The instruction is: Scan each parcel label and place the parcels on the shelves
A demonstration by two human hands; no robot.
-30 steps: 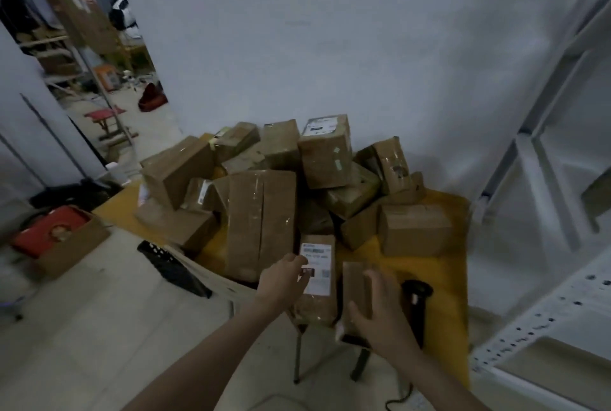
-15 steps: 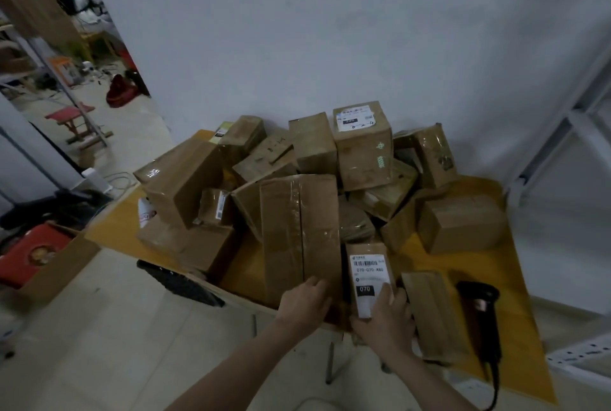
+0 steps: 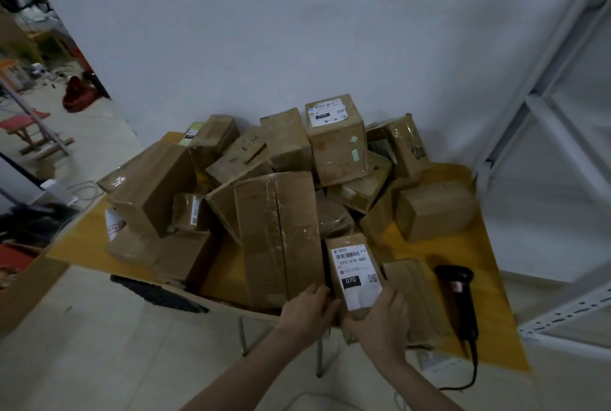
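Two hands, my left grip (image 3: 305,310) and right grip (image 3: 383,319), clasp the labelled parcel (image 3: 352,265) at the tabletop (image 3: 463,252) edge.

left hand (image 3: 305,311): curled, gripping | right hand (image 3: 380,319): curled, gripping

A single head-worn wide-angle camera looked forward and steeply down from standing height onto the yellow table (image 3: 463,255) piled with cardboard parcels (image 3: 277,238), close enough that both forearms entered from the bottom edge; the white wall (image 3: 297,30) filled the upper frame.
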